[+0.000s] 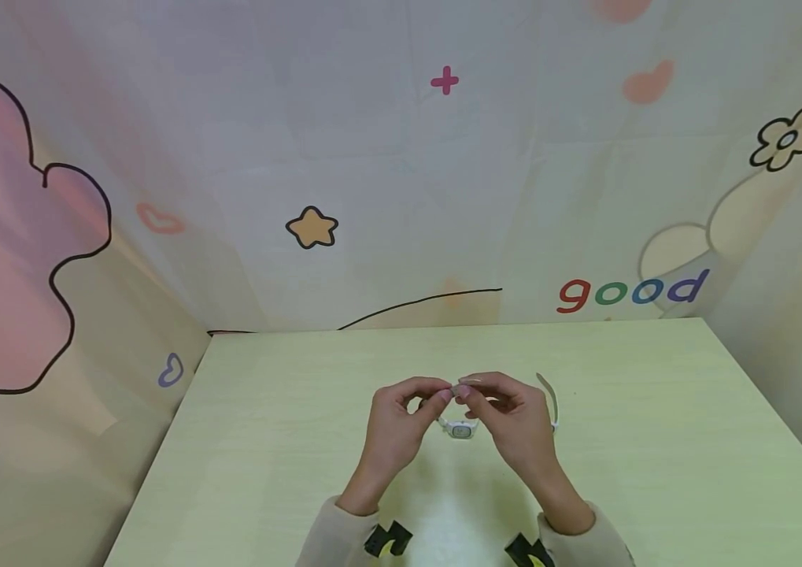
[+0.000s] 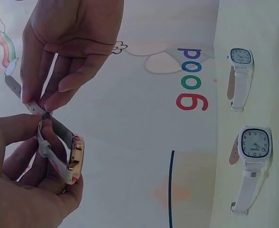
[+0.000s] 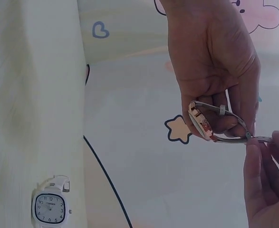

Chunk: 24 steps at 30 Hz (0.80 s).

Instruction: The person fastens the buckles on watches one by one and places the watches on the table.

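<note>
Both hands hold a gold-rimmed watch (image 2: 76,154) with a pale strap in the air. The left hand (image 1: 397,429) pinches the strap near its buckle, and the case (image 3: 201,122) hangs beside that hand's fingers. The strap's far end (image 2: 14,86) is between the thumb and fingers of the right hand (image 1: 524,425). The fingertips of the two hands almost meet, partly covering the buckle. In the head view the left fingers hide most of the held watch.
A white square-faced watch (image 1: 460,430) shows between the hands, on the pale table (image 1: 266,441). Another white watch (image 2: 241,57) lies farther right, its strap (image 1: 551,398) partly behind the right hand. A printed cloth (image 1: 372,142) stands at the table's back edge.
</note>
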Tool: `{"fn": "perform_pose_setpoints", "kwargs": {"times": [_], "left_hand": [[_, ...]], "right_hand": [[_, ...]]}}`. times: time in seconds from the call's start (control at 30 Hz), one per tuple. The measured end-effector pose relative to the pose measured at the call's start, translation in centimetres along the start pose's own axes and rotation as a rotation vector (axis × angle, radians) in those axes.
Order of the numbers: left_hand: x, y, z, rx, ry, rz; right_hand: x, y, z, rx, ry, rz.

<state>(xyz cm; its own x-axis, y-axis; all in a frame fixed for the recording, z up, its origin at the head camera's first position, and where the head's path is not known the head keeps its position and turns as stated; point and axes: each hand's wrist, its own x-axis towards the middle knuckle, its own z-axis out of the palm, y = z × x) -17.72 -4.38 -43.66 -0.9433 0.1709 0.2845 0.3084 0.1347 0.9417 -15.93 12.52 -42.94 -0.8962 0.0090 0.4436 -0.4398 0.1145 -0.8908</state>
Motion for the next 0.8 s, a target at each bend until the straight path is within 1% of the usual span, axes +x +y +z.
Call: {"fn": "perform_pose_setpoints", "kwargs": {"times": [0.13, 0.2, 0.27, 0.4, 0.53, 0.67, 0.8], "left_hand": [[0.1, 0.1, 0.0, -0.045, 0.003, 0.011], [0.2, 0.3, 0.0, -0.083, -0.003, 0.002], [0.2, 0.4, 0.0, -0.134, -0.015, -0.017], [0.3, 0.7, 0.0, -0.204, -0.036, -0.050], [0.3, 1.0, 0.0, -0.233, -0.044, -0.060], [0.4, 1.2, -0.1, -0.272, -0.051, -0.071], [0.5, 1.2, -0.1, -0.276, -0.046, -0.121]], "right_hand": [[0.1, -0.1, -0.1, -0.045, -0.045, -0.071], [0.2, -0.1, -0.2, -0.059, -0.062, -0.096], [0.2, -0.2, -0.2, -0.061, -0.064, -0.095], [0.4, 0.0, -0.2, -0.080, -0.056, -0.091], [0.4, 0.0, -0.2, -0.084, -0.060, -0.091], [0.5, -0.1, -0.2, -0.079, -0.085, -0.096], [0.6, 0.0, -0.2, -0.069, -0.107, -0.104]]}}
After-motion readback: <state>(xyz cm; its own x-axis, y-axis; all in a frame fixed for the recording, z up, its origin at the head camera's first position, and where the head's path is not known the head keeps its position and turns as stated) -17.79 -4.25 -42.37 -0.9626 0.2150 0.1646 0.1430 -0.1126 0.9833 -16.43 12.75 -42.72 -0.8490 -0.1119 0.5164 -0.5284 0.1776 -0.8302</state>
